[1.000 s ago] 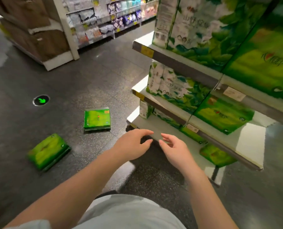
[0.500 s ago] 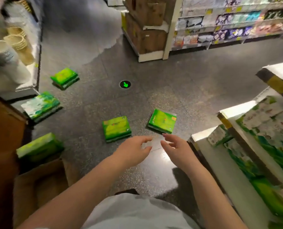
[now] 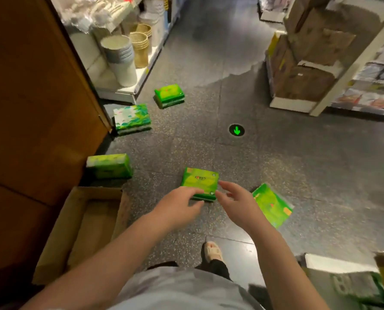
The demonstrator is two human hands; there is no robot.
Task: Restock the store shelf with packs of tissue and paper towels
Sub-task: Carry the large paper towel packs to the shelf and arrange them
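Reaching with left hand (image 3: 178, 203) and right hand (image 3: 235, 201), fingers loosely spread, gripping nothing, toward nearest tissue pack (image 3: 199, 182) just before green floor arrow (image 3: 236, 130); 5 packs remaining around arrow, unshelved; restocking seemingly far from finished.

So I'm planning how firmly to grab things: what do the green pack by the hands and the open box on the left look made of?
Green pack: glossy printed plastic wrap, judging by its sheen; contents probably soft tissue. Open box: plain brown cardboard, matte, with thin flaps.
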